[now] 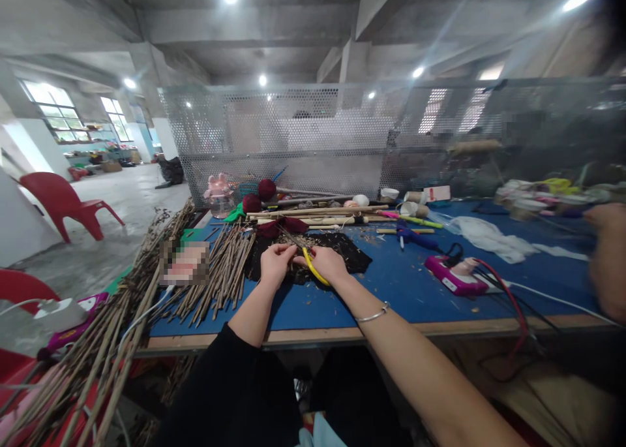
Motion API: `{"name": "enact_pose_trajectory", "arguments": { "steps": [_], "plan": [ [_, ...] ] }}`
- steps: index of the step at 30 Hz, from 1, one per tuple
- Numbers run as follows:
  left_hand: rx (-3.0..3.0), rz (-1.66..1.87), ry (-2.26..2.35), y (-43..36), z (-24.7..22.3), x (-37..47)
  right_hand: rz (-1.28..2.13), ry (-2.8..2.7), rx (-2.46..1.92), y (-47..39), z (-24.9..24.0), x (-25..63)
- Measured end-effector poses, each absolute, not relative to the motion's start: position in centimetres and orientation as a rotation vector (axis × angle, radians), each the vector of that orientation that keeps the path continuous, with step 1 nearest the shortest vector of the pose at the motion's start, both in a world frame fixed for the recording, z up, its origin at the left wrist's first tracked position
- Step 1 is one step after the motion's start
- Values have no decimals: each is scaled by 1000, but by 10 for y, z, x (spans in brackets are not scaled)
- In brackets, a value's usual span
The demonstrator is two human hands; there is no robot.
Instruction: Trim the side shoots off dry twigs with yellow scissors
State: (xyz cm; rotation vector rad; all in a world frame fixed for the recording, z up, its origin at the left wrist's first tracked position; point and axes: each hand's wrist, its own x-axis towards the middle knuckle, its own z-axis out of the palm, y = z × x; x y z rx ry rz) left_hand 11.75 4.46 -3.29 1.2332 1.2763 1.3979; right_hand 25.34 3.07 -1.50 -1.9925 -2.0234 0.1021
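My right hand point(329, 264) is closed around yellow-handled scissors point(314, 269), whose dark blades point up and left. Just left of it, my left hand point(276, 263) has its fingertips pinched together; whatever they hold is too small to make out. Both hands are over a black cloth point(356, 250) strewn with bits of dry plant matter. A dark red cloth point(293, 225) lies right beyond the fingers. Beside my left hand, cut brown twigs point(225, 271) are spread on the blue tabletop point(386, 303).
Long dry stalks point(105, 342) lean along the table's left end. Sticks point(323, 216) and dark red yarn balls point(267, 190) lie before a perforated metal screen point(293, 134). On the right are a purple power strip point(454, 276), cables, a plastic bag point(493, 238) and another person's arm point(608, 264).
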Motion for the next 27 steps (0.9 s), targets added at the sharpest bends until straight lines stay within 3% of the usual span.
{"name": "enact_pose_trajectory", "arguments": {
  "steps": [15,23,27],
  "plan": [
    [1095,1347,1009,43,-30,122,102,-1989,-1910,32,-21,256],
    [1131,1355,1085,43,-31,122,-37,-1970,-1841,31,-20,256],
    [1137,1342,1066,42,-29,124,47,-1988,-1856,29,-18,254]
  ]
}}
